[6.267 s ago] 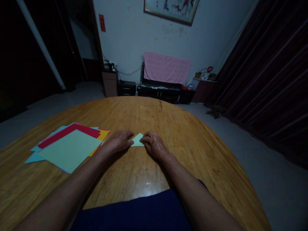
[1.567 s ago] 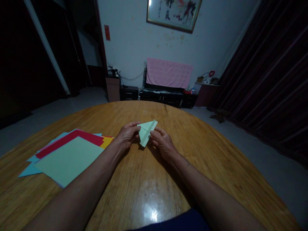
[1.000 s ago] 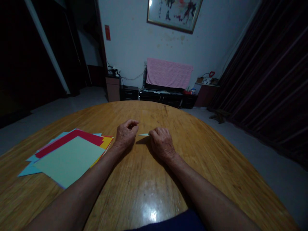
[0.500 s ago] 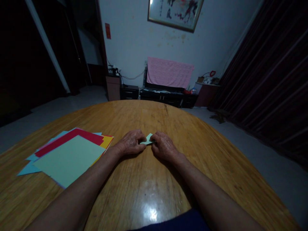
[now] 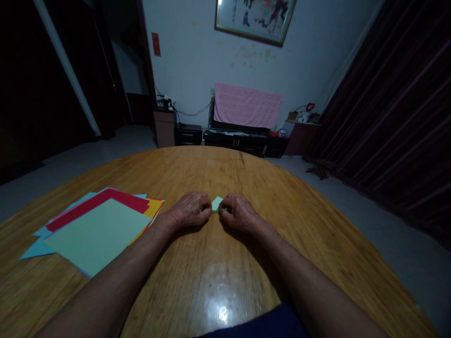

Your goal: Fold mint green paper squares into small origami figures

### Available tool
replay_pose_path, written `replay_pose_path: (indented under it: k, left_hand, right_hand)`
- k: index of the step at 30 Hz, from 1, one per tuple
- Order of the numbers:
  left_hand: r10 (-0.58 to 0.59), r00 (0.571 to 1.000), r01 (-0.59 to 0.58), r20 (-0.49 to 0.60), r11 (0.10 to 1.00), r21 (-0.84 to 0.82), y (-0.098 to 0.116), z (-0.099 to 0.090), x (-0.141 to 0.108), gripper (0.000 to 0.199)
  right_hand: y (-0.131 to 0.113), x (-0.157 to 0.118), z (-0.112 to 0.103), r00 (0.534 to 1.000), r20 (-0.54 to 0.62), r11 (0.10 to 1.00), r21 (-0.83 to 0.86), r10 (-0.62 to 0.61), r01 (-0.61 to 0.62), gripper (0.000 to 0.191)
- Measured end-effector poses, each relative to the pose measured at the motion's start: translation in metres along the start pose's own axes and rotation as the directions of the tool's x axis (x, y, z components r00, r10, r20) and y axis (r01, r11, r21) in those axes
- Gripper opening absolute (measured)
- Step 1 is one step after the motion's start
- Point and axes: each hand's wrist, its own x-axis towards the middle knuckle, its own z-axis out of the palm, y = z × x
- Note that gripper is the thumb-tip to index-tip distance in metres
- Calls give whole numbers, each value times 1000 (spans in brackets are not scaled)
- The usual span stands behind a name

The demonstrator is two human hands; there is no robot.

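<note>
Pinching one folded pale-green paper [image 5: 217, 203] from opposite sides, the left hand [image 5: 192, 209] and right hand [image 5: 239, 212] rest on the round wooden surface [image 5: 190, 286], each grip narrow, closed on an edge, the paper between them, pile of coloured sheets [image 5: 97, 234] to the left.

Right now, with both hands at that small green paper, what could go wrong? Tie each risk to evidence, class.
1. The left hand and right hand grip opposite sides of the small green paper; uneven pressure might crease it crookedly.
2. Both hands hide much of it, so a misaligned edge could go unnoticed.
3. The left forearm overlaps the sheet stack in this view; contact is unclear, but shifting it might disturb sheets.
</note>
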Motion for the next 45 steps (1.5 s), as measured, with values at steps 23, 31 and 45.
replay_pose_path:
  k: [23, 31, 45]
  left_hand:
    - [-208, 964, 212, 165, 977, -3, -11, -11, -2, 29]
    - [-267, 945, 259, 187, 964, 66, -7, -10, 2, 29]
    - [-272, 944, 261, 186, 962, 82, -7, -9, 4, 25]
  right_hand:
    - [17, 7, -11, 978, 178, 981, 137, 111, -137, 22]
    - [26, 7, -12, 981, 136, 983, 106, 138, -153, 25]
    - [37, 7, -10, 965, 111, 968, 59, 238, -245, 28]
